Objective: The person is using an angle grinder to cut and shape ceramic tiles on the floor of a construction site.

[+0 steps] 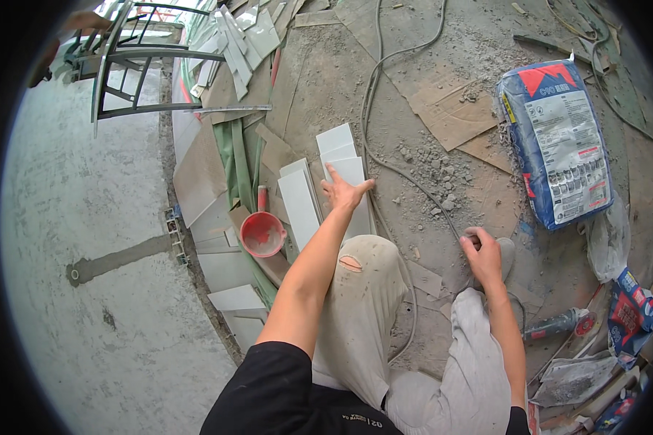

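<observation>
Pressing my left hand (346,192), fingers spread flat and gripping nothing, onto the top pale grey rectangular ceramic tile strip (352,190) of a loose row of cut strips lying on the dusty cardboard-covered floor (442,109) just ahead of my left knee; I'd judge the cutting done for these few, none set in place yet. My right hand (482,254) is curled by my right knee near the thin grey cable (384,163), but I can't tell if it's pinching that or nothing, and the red plastic scoop (263,232) hides what's inside it
</observation>
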